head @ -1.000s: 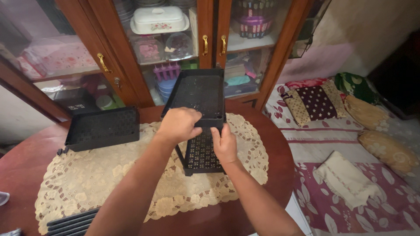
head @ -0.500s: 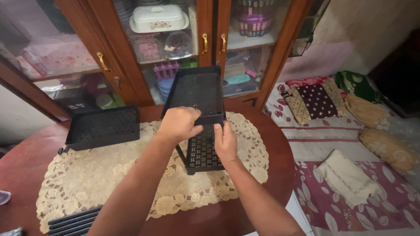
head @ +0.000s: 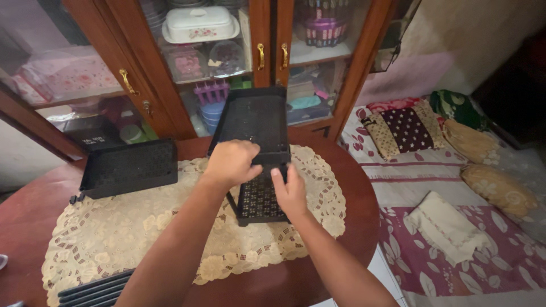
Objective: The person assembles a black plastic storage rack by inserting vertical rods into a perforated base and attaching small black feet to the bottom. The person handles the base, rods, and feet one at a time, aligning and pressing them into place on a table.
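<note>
Black perforated plastic rack, two trays: stands on cream lace doily, centre of round dark wooden table. Head view: left hand closed over upper tray's front edge; right hand flat, fingers extended, against lower tray. Separate black perforated tray well left. Glass-fronted wooden cabinet behind.

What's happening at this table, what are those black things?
A person stands at a round wooden table covered with a cream lace cloth. Both hands are on black perforated plastic trays: the left hand rests on the front edge of an upper tray that tilts up toward the cabinet, and the right hand presses on a lower tray beneath it. Another matching tray lies apart at the left. Behind stands a glass-fronted wooden cabinet full of dishes.
</note>
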